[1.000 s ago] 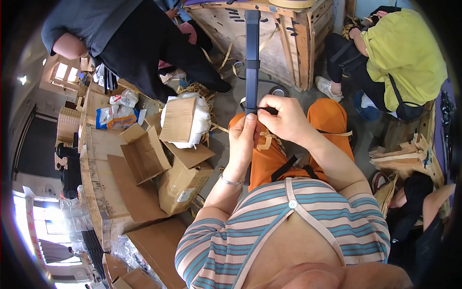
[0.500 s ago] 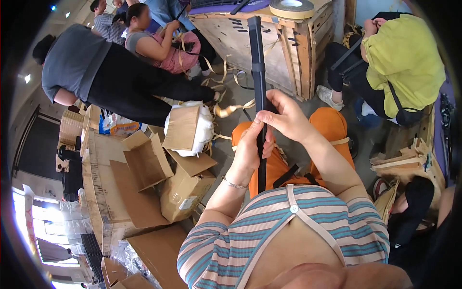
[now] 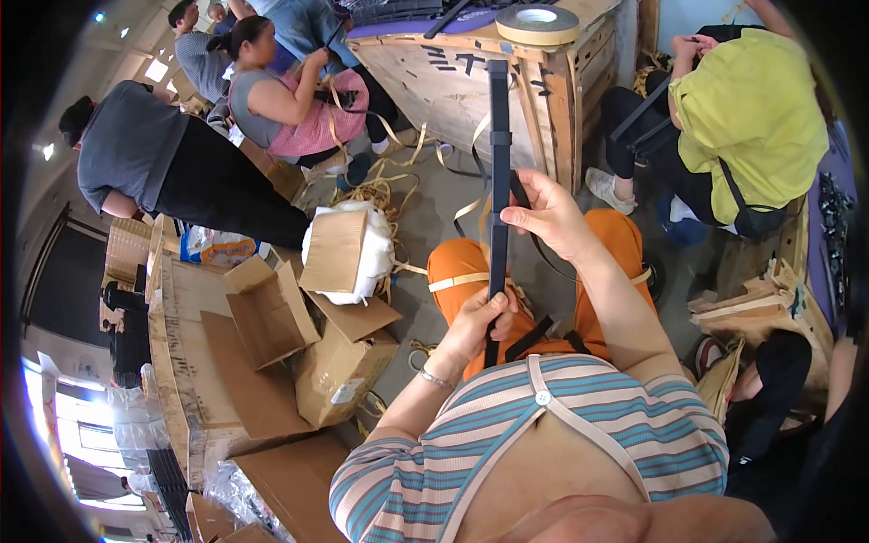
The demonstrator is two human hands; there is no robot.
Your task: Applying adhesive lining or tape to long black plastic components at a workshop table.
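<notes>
Wooden crate point(image 3: 453, 72) at upper centre, tape roll point(image 3: 537, 24) on top. Open cardboard boxes point(image 3: 272, 312) at left. Centre frame: long black strap point(image 3: 498, 172) held upright. Right hand point(image 3: 548, 217) pinching its middle; left hand point(image 3: 480, 321) closed around its lower end, above orange trousers point(image 3: 457, 267).

Left hand point(image 3: 482, 319): low, near the lap, fingers curled shut around a narrow black strap, thumb on top, wrist bent slightly, thin bracelet at the wrist. Left forearm: bare, rising from lower left toward the hand. Right hand point(image 3: 549, 215): higher and further forward, thumb and forefinger pinched on the same strap, remaining fingers loosely folded, back of hand turned up. Right forearm: bare, angled from lower right up to the hand. Hands well apart, one above the other.
</notes>
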